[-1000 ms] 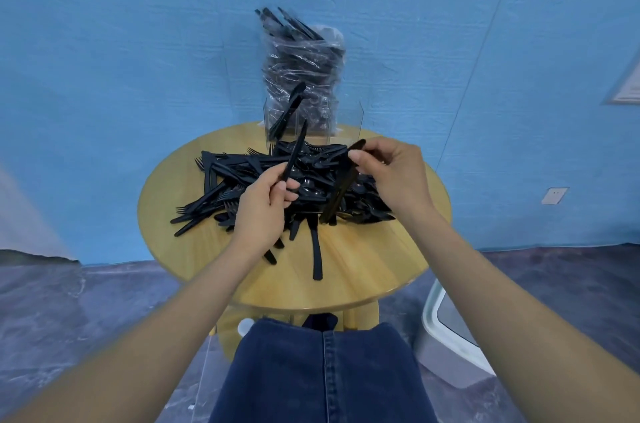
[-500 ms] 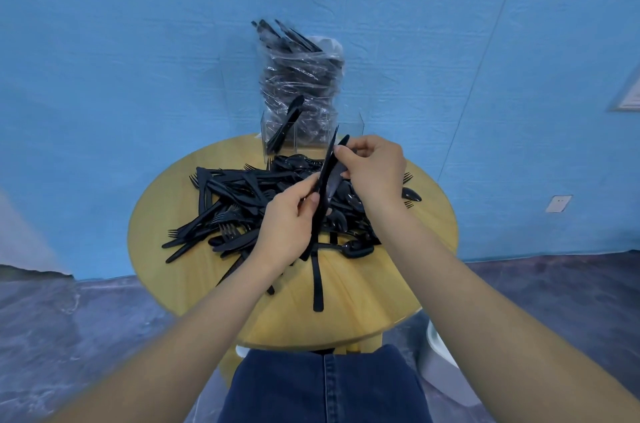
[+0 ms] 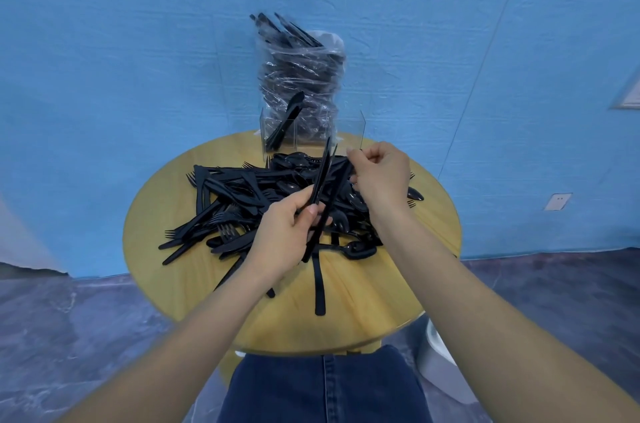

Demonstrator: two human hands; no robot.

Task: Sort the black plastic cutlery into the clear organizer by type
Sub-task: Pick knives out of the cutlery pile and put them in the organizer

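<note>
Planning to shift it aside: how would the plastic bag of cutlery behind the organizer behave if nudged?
The bag stands tall and narrow with handles poking out its top, so it would probably tip rather than slide. Its crinkled clear film looks floppy and likely slippery. The organizer in front might catch it.
</note>
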